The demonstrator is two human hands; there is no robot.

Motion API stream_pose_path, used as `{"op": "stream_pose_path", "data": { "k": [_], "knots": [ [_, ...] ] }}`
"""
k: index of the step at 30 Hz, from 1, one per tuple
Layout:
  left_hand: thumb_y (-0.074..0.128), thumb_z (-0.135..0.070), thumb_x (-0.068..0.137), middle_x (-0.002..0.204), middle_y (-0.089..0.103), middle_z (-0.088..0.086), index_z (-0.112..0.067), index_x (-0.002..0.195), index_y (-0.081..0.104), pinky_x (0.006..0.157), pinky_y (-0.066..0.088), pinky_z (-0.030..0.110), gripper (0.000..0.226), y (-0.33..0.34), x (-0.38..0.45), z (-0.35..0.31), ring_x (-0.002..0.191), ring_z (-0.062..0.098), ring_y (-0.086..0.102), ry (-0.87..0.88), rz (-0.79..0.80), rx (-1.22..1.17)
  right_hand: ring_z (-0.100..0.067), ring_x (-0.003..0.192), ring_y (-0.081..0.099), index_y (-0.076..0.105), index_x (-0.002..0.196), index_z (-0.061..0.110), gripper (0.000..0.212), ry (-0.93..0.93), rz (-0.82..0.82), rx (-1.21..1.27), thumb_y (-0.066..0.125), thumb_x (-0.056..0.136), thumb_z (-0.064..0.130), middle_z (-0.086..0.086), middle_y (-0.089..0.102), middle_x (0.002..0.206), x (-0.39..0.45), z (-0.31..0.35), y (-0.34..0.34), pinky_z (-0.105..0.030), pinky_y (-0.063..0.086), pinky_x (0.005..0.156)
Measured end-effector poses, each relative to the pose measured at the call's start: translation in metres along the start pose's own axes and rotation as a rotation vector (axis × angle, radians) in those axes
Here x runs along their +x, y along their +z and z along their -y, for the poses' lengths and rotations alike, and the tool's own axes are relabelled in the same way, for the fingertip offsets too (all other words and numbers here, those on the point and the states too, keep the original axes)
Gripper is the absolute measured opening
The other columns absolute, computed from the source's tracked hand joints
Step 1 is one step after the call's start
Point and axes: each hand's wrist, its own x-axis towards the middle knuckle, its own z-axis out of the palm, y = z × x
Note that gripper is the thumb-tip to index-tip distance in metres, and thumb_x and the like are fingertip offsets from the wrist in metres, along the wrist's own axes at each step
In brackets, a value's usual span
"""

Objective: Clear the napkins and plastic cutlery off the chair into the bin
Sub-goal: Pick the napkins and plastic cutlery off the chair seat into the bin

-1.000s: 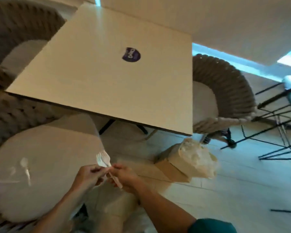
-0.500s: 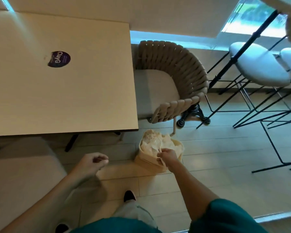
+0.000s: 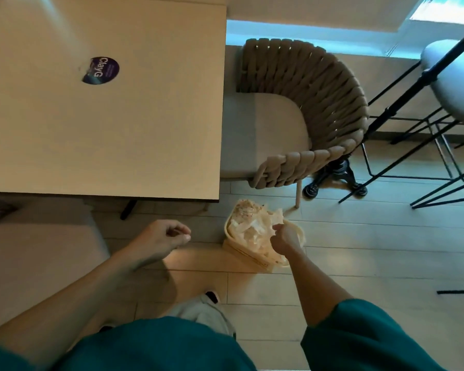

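Note:
The bin [image 3: 255, 257] is a small beige basket on the floor beside the table's corner, stuffed with crumpled white napkins [image 3: 248, 228]. My right hand [image 3: 285, 238] hovers over its right rim with the fingers curled shut, fingertips against a napkin flap. No cutlery shows in this hand. My left hand [image 3: 162, 241] hangs loosely curled and holds nothing, above the floor between the bin and the pale chair cushion [image 3: 38, 263] at the lower left. What lies on that cushion is out of view.
A beige table [image 3: 145, 116] with a purple sticker [image 3: 101, 70] fills the upper left. A woven rope chair [image 3: 306, 103] stands behind the bin. Black wire stool legs [image 3: 426, 162] crowd the right. Tiled floor lies to the right of the bin.
A second ago both hands held white plastic forks over the chair cushion. The view swung right, my right hand went to the bin, and the forks are no longer visible. My left hand came away with nothing in it.

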Motion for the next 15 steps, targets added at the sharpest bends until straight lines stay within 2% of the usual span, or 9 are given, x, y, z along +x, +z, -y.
{"op": "stream_pose_path", "data": {
  "k": [3, 6, 9, 11, 13, 15],
  "knots": [
    [0.065, -0.019, 0.088, 0.092, 0.068, 0.004, -0.016, 0.098, 0.069, 0.076, 0.049, 0.029, 0.012, -0.006, -0.001, 0.001, 0.086, 0.020, 0.063, -0.019, -0.013, 0.016, -0.024, 0.115, 0.057, 0.055, 0.130, 0.006, 0.044, -0.015, -0.014, -0.035, 0.051, 0.086, 0.002, -0.010, 0.059, 0.129, 0.000, 0.002, 0.002, -0.023, 0.043, 0.088],
    [0.065, -0.020, 0.088, 0.091, 0.067, 0.004, -0.017, 0.096, 0.069, 0.073, 0.048, 0.027, 0.010, -0.011, -0.003, 0.004, 0.083, 0.019, 0.063, -0.036, -0.024, -0.012, -0.025, 0.118, 0.055, 0.058, 0.125, 0.007, 0.043, -0.034, -0.050, -0.041, 0.051, 0.083, 0.003, -0.010, 0.059, 0.130, 0.000, 0.006, -0.002, -0.029, 0.044, 0.094],
    [0.063, -0.019, 0.089, 0.089, 0.066, 0.003, -0.016, 0.097, 0.069, 0.069, 0.047, 0.022, 0.011, -0.017, -0.007, 0.009, 0.081, 0.017, 0.061, -0.036, -0.025, -0.021, -0.025, 0.107, 0.060, 0.062, 0.117, 0.012, 0.033, -0.032, -0.056, 0.021, 0.051, 0.086, 0.007, -0.010, 0.063, 0.120, -0.003, 0.018, -0.002, -0.032, 0.047, 0.090],
    [0.063, -0.018, 0.089, 0.087, 0.065, 0.004, -0.013, 0.099, 0.068, 0.066, 0.045, 0.020, 0.012, -0.020, -0.010, 0.012, 0.079, 0.017, 0.060, -0.033, -0.027, -0.028, -0.024, 0.102, 0.062, 0.062, 0.116, 0.014, 0.028, -0.056, -0.009, 0.035, 0.052, 0.090, 0.012, -0.008, 0.063, 0.118, -0.007, 0.033, 0.003, -0.029, 0.050, 0.083],
    [0.062, -0.016, 0.089, 0.084, 0.063, 0.004, -0.011, 0.100, 0.068, 0.066, 0.044, 0.020, 0.013, -0.024, -0.012, 0.018, 0.077, 0.016, 0.059, -0.041, -0.038, -0.050, -0.024, 0.109, 0.059, 0.059, 0.122, 0.015, 0.033, -0.090, 0.072, -0.028, 0.054, 0.090, 0.018, -0.006, 0.062, 0.122, -0.017, 0.053, 0.013, -0.026, 0.047, 0.085],
    [0.062, -0.016, 0.089, 0.083, 0.062, 0.004, -0.010, 0.100, 0.067, 0.064, 0.044, 0.020, 0.013, -0.030, -0.016, 0.028, 0.076, 0.016, 0.057, -0.059, -0.052, -0.085, -0.026, 0.111, 0.058, 0.059, 0.123, 0.017, 0.034, -0.130, 0.172, -0.077, 0.055, 0.089, 0.023, -0.007, 0.062, 0.121, -0.033, 0.076, 0.030, -0.030, 0.046, 0.090]
  ]
}}
